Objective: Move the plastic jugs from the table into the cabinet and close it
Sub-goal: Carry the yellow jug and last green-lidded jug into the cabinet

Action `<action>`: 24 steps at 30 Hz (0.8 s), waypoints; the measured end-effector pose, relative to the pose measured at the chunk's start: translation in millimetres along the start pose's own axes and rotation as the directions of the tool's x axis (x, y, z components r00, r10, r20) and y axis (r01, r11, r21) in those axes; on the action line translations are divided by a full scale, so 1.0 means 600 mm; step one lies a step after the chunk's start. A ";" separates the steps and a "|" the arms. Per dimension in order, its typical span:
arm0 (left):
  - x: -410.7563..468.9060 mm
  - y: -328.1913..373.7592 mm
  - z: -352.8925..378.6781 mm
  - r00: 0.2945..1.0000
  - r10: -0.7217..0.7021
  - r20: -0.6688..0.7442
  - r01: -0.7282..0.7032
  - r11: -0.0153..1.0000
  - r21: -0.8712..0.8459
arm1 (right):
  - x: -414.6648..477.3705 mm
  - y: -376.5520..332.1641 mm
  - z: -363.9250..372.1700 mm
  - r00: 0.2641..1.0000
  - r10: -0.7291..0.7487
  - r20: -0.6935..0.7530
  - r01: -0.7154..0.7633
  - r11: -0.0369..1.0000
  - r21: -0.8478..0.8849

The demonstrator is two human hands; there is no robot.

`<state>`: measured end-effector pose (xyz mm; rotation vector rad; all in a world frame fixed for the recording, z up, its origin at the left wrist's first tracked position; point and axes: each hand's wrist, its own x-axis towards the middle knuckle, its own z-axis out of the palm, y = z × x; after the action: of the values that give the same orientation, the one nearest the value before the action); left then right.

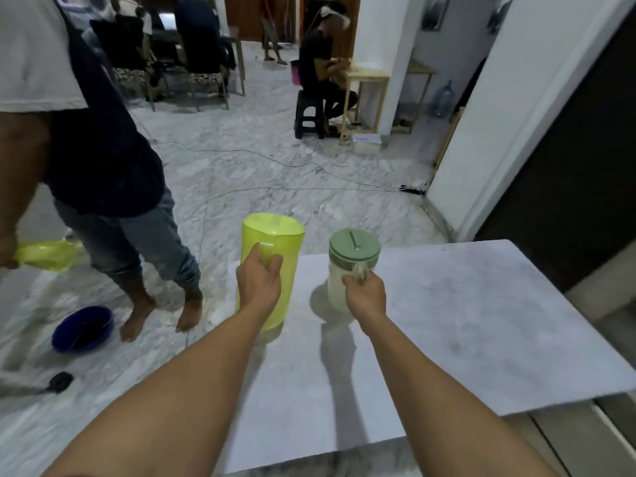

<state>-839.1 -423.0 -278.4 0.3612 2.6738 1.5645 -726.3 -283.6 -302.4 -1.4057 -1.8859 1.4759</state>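
Observation:
A tall yellow-green plastic jug stands at the left edge of the grey table, and my left hand is closed around its handle. To its right is a smaller white jug with a green lid; my right hand grips the handle of this one. Whether the jugs rest on the table or hang just above it I cannot tell. No cabinet shows clearly in view.
A person stands barefoot close on the left, holding a yellow-green object. A blue bowl lies on the marble floor beside their feet. Cables run across the floor. A seated person works at a wooden table further back. A white wall rises at the right.

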 end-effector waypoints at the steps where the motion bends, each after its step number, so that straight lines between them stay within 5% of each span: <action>1: -0.005 0.012 -0.005 1.000 0.025 0.008 -0.025 1.000 -0.015 | -0.011 -0.008 -0.013 1.000 0.002 -0.025 -0.002 1.000 0.009; 15: -0.147 0.275 -0.032 0.871 0.450 0.197 -0.372 0.866 -0.334 | -0.213 -0.098 -0.294 0.903 -0.012 -0.430 0.088 0.984 0.157; 24: -0.353 0.463 0.027 0.727 0.626 0.283 -0.385 0.712 -0.587 | -0.358 -0.075 -0.553 0.695 0.024 -0.719 0.091 0.989 0.121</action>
<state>-579.0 -322.9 -67.5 1.3653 1.7837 1.8921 -400.8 -293.4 -74.3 -1.5548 -1.2546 0.8101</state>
